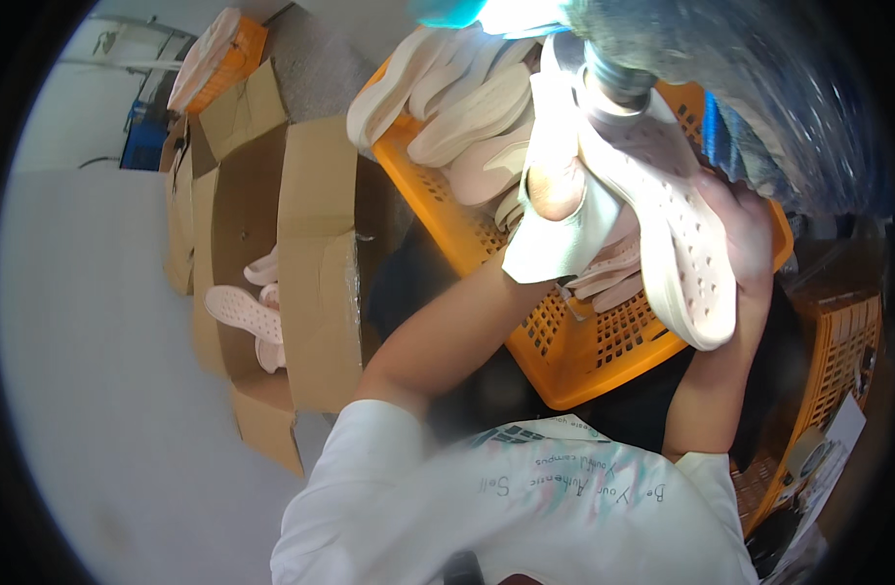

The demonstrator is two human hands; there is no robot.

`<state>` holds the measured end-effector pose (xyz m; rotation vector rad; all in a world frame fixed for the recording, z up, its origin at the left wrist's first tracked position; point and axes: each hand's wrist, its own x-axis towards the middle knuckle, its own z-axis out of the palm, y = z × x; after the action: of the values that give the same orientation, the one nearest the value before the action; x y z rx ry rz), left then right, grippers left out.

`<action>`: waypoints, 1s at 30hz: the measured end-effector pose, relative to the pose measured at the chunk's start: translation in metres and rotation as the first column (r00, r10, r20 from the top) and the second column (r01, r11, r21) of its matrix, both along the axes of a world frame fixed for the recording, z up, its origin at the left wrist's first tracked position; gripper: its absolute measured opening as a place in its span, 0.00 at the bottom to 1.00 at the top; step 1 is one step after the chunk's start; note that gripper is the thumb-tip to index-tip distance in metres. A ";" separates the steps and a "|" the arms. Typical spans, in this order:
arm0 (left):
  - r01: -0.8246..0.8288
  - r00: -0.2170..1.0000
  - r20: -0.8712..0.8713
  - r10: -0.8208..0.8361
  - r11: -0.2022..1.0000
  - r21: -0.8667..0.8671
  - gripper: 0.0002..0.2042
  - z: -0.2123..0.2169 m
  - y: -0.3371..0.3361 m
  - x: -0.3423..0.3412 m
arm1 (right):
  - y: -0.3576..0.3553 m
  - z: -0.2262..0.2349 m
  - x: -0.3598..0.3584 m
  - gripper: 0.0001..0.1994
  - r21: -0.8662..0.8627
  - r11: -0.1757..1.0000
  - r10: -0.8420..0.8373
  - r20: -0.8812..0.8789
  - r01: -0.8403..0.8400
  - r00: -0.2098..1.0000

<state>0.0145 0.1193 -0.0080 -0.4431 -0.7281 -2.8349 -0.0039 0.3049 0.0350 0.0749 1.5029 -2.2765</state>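
Note:
A pale pink shoe sole (pixel 701 263), dotted with small holes, is tilted beneath a dark cylindrical machine part (pixel 618 83). My right hand (pixel 748 219) is closed around its right edge, with some fingers hidden behind it. My left hand (pixel 557 190) wears a white glove, with bare skin showing through an opening at the back. It presses along the left side of the same sole near its upper end; glare and the machine part hide most of its fingertips. Below both hands, an orange plastic basket (pixel 564 390) holds several more pale soles (pixel 477 117).
To the left, an open cardboard box (pixel 316 214) contains several pink perforated soles (pixel 243 312). A bright lamp (pixel 521 18) and clear plastic sheeting (pixel 808 107) hang above the basket. Another orange basket (pixel 828 361) stands at right, beside a tape roll (pixel 806 453).

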 end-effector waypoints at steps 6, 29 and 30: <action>-0.058 0.998 -0.003 0.058 0.998 0.001 0.29 0.005 0.000 0.010 | -0.026 -0.063 -0.055 0.15 0.060 0.993 0.112 -0.340 -0.098 0.934; -0.155 0.982 -0.094 0.161 0.986 0.067 0.11 0.014 -0.018 -0.009 | 0.064 -0.060 -0.042 0.25 -0.095 0.914 -0.407 -0.214 0.395 0.888; -0.150 0.984 -0.085 0.156 0.986 0.080 0.11 0.014 -0.017 -0.007 | 0.071 -0.063 -0.015 0.29 -0.034 0.889 -0.453 -0.199 0.456 0.869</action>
<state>0.0074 0.1023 0.0055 -0.4791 -0.6112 -2.6690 -0.0187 0.3758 -0.0275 0.2325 1.7545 -2.7127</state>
